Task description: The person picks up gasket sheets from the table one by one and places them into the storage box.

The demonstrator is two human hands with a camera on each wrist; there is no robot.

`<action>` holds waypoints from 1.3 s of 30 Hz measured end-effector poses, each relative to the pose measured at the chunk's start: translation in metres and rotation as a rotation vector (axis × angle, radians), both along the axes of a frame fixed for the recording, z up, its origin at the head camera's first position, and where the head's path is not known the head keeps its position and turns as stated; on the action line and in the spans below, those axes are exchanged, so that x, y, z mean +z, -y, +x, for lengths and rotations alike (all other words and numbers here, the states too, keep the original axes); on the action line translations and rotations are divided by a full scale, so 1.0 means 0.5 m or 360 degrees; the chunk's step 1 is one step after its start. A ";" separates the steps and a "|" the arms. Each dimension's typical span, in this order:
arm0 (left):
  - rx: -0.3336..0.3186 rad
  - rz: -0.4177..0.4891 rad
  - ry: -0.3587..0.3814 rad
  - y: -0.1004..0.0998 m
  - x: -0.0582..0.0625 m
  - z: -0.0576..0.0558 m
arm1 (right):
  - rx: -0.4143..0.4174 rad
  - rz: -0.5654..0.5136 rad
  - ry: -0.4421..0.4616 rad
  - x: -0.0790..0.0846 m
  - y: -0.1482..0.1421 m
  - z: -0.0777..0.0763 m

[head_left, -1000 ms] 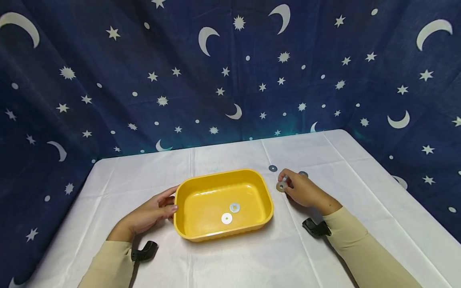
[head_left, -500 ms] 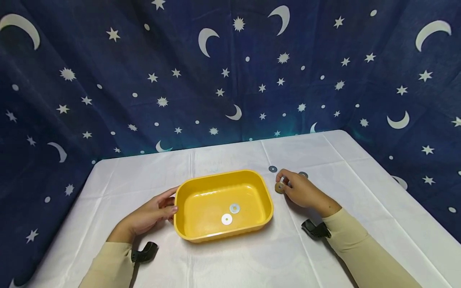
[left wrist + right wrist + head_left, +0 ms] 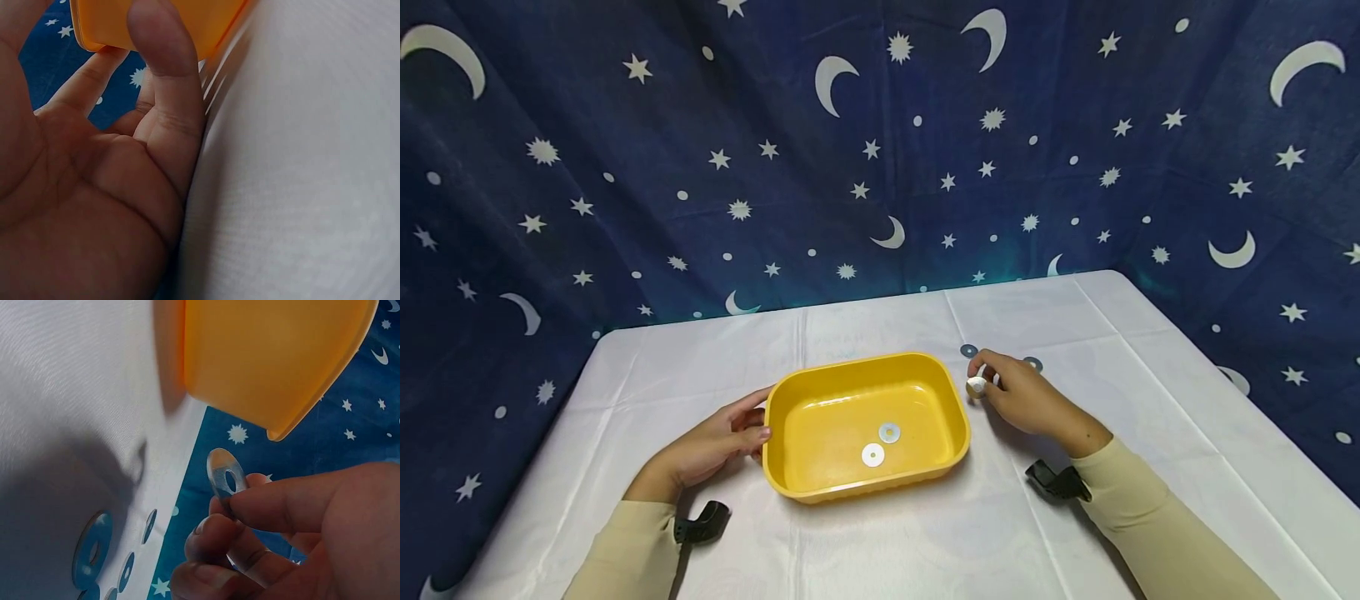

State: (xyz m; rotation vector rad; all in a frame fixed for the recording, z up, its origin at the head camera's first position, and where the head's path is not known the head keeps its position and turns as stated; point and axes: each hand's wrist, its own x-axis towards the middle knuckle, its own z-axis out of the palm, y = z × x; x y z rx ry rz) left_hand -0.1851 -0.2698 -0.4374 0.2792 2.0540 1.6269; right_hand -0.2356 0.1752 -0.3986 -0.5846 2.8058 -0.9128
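Right hand: I have it in view at the tray's right side, thumb and fingers closed in a pinch on one flat, round silver metal washer with a hole in its middle.
Pinched washer: tilted, clear of the table, just beside the right end of the tray.
Left hand: part open, fingers loosely spread against the tray's left end, thumb tip at the rim.
Tray: a yellow, rounded rectangular tray, upright between both hands.
Inside tray: I count two flat silver washers, lying close together toward the near right.
Loose washers: from the head I see two grey metal washers beyond the right hand; the right wrist view shows more, some cut off, so I can't tell the count.
Wrists: black bands, beige sleeves.
Table: white cloth.
Far side: dark blue curtain with white moons and stars.
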 end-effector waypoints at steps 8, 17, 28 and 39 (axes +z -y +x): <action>-0.0012 0.0017 0.0000 0.000 0.000 0.001 | -0.0009 -0.0048 -0.0048 0.005 0.008 0.007; -0.0022 0.0020 -0.0010 0.003 -0.002 0.000 | 0.0038 -0.0144 -0.0053 0.016 0.025 0.019; -0.0018 0.0027 -0.0009 0.001 0.002 0.001 | 0.0024 -0.0148 -0.0111 0.025 0.032 0.030; -0.0008 -0.0001 -0.0009 -0.001 0.003 -0.001 | 0.0042 -0.0238 -0.0170 0.038 0.038 0.042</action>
